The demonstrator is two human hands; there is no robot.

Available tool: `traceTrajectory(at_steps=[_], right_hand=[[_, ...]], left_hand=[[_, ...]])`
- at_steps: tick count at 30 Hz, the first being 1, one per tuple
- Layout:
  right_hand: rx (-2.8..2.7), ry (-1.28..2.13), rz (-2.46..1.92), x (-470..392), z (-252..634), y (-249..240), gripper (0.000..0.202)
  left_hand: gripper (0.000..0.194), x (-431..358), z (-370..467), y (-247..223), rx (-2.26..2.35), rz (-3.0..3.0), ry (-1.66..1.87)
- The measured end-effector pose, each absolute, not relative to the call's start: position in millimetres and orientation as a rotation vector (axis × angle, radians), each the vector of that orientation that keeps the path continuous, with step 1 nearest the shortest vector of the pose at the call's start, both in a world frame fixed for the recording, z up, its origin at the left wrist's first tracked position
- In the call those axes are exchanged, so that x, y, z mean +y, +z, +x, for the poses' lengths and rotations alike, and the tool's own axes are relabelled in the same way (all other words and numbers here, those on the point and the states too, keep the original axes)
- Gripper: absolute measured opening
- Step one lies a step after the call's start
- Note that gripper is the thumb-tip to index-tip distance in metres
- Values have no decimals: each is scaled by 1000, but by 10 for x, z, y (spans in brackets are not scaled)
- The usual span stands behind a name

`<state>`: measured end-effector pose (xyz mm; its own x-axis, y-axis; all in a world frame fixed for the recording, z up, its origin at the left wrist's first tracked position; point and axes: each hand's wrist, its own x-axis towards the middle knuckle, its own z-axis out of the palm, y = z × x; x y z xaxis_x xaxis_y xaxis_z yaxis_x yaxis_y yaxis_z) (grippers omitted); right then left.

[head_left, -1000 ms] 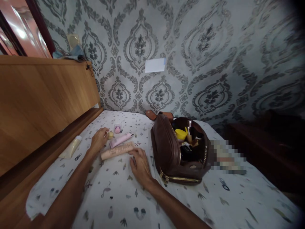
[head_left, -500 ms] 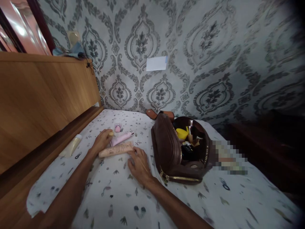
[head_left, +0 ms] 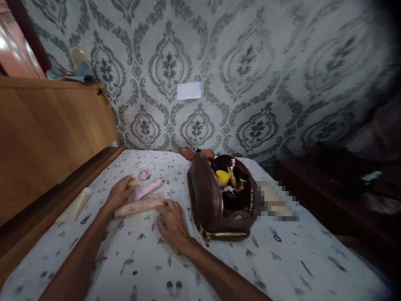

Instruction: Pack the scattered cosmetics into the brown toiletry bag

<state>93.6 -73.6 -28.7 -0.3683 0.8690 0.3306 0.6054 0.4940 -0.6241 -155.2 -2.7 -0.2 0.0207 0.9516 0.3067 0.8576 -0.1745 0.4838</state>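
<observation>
My left hand (head_left: 119,195) is closed at the fingertips on a small pale yellow round item (head_left: 133,182), mostly hidden by the fingers. Beside it a pink tube (head_left: 148,189) with a silvery cap lies slantwise on the patterned sheet. Closer to me rests a longer peach tube (head_left: 139,205) with printing on it. The fingertips of my right hand (head_left: 172,223) touch this tube's right end, fingers apart and palm down. A small pink jar (head_left: 143,174) stands behind the pink tube. Right of my right hand, a brown cosmetic bag (head_left: 203,196) gapes, unzipped.
Inside the bag are a yellow container (head_left: 222,177) and several dark or small items. A cream tube (head_left: 74,205) lies at the left by the wooden bed panel (head_left: 56,138). Brown leather pieces (head_left: 205,154) sit behind the bag. Patterned wallpaper (head_left: 169,67) covers the wall.
The camera view has turned slightly to the right, so everything appears farther left. Both hands stay at the same tubes and small item, with no clear movement of the things.
</observation>
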Motion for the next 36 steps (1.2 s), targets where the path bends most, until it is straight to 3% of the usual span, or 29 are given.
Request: traceTrajectory(at_steps=[9, 24, 30, 36], right_hand=[[-1998, 564, -1250, -757, 950, -299, 29], [-1748, 620, -1094, -741, 953, -309, 32], [-1342, 1062, -1093, -462, 785, -179, 13], [-1117, 1207, -1003, -181, 494, -222, 25]], left_hand=[[43, -32, -1495, 14, 1903, 2151, 911], [41, -265, -955, 222, 1804, 2320, 1031], [45, -219, -930, 135, 1839, 2336, 1035], [45, -182, -947, -3, 1761, 2452, 1003]])
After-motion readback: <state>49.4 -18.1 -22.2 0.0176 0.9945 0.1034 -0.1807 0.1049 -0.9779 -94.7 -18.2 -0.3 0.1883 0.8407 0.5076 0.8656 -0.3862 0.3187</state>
